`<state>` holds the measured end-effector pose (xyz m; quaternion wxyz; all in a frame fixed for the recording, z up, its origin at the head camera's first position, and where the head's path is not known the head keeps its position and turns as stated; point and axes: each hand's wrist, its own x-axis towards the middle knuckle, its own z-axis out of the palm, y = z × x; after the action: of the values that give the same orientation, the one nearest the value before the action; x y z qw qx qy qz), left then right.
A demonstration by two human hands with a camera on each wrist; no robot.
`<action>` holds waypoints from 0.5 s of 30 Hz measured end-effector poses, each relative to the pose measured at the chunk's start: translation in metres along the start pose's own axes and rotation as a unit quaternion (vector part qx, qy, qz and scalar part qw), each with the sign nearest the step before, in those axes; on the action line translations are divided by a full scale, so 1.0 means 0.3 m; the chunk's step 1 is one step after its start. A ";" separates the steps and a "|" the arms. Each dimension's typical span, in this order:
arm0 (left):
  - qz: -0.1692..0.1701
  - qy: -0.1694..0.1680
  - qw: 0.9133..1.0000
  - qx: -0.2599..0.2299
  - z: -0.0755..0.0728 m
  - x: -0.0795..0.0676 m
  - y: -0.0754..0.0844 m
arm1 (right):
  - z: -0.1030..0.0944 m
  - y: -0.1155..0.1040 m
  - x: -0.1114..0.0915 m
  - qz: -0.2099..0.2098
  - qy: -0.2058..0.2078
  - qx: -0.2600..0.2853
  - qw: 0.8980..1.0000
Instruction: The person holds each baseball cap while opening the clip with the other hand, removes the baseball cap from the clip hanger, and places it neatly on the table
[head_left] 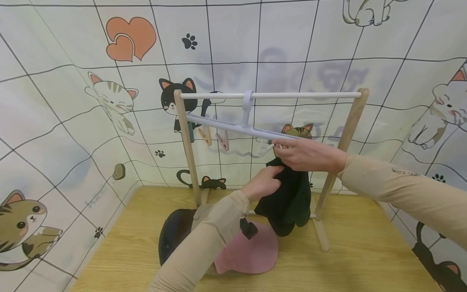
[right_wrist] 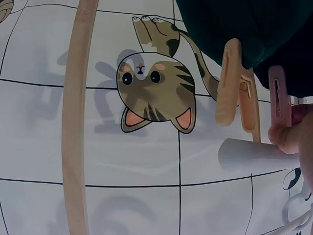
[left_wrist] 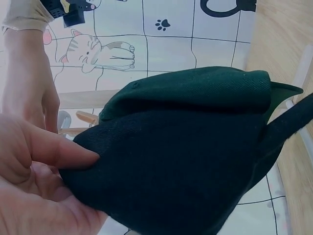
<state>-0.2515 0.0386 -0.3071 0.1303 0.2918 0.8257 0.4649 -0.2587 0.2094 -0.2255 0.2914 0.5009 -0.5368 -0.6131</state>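
Note:
A dark green cap (head_left: pixel 288 198) hangs below the right part of a pale lavender hanger (head_left: pixel 219 123). My left hand (head_left: pixel 262 184) pinches the cloth of the cap between thumb and fingers, as the left wrist view shows. Just under the hanger bar, my right hand (head_left: pixel 306 154) has its fingers on a mauve clothespin (right_wrist: pixel 279 95) at the cap's edge. Beside that pin, a peach clothespin (right_wrist: pixel 229 88) overlaps the cap's edge in the right wrist view. The palm side of the right hand is largely hidden.
The hanger hooks over the white rail (head_left: pixel 306 95) of a wooden rack (head_left: pixel 187 150). Peach (head_left: pixel 206 136), pink (head_left: pixel 222 141) and teal clothespins (head_left: pixel 191 132) hang at its left. A pink cap (head_left: pixel 251 253) and a dark cap (head_left: pixel 173 237) lie on the wooden table (head_left: pixel 357 259).

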 end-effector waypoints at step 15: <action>-0.024 -0.017 0.999 -0.045 -0.005 -0.094 -0.078 | 0.017 -0.007 -0.003 0.013 0.013 0.019 1.000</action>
<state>-0.2381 0.0112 -0.3275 0.1682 0.2739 0.8082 0.4934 -0.2628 0.2125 -0.2276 0.2963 0.5074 -0.5510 -0.5926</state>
